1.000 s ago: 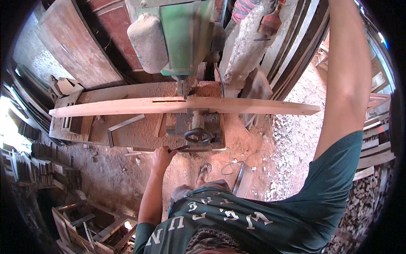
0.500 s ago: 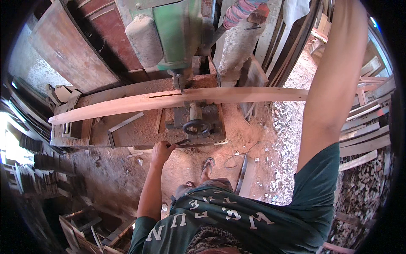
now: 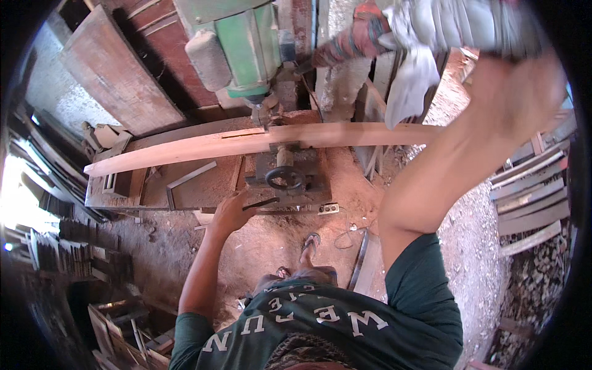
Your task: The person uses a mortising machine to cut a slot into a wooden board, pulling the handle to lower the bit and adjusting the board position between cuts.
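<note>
A long, pale wooden beam (image 3: 185,146) lies across a sawdust-covered machine table, with a narrow slot cut near its middle. Above it stands a green drilling or mortising machine (image 3: 248,52), its tool (image 3: 261,116) down at the beam by the slot. My left hand (image 3: 232,211) is closed round the end of a dark metal lever (image 3: 263,203) at the table's front edge. At the upper right, my right hand (image 3: 509,71), blurred, grips the far end of a long handle (image 3: 453,26) wrapped in cloth. Its fingers are partly hidden.
A black handwheel (image 3: 285,177) sits in front of the beam. A metal square (image 3: 191,177) lies on the table's left. A power strip (image 3: 328,209) with a cord is beside the front edge. Wooden slats (image 3: 533,209) are stacked at the right.
My right arm has swung down and inward, bringing the wrapped handle lower and further into view. My left hand stays at the metal lever. The whole view has shifted slightly.
</note>
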Demonstrator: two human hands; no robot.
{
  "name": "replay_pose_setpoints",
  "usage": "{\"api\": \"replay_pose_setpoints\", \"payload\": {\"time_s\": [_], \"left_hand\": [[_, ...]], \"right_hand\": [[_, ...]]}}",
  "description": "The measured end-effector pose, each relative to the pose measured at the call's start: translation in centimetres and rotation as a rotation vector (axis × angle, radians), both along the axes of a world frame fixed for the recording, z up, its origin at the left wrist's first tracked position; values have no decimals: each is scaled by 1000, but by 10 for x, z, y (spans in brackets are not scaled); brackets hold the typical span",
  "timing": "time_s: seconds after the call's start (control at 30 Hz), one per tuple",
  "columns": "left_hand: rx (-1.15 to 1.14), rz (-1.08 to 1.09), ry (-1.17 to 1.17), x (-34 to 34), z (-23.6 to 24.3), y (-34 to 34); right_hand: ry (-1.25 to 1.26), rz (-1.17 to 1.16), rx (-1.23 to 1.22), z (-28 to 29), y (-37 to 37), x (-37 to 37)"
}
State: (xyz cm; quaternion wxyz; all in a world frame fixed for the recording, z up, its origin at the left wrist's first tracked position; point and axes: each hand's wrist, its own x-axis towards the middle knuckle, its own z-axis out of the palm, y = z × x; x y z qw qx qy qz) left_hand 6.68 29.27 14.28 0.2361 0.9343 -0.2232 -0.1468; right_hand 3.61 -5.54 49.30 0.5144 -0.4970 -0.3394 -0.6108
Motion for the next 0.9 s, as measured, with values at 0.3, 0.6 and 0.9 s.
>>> {"api": "replay_pose_setpoints", "payload": {"time_s": [0.3,0.6,0.9], "left_hand": [[-1008,-453,-623,-53,219,-183],[-360,-864,-180,-68,197,-267],[-763,-543,-105,-72,189,-264]], "right_hand": [[133,100,-150,-104,-15,-99],[413,236,122,-248,27,-195],[1379,-22,164,-158,20,-212]]}}
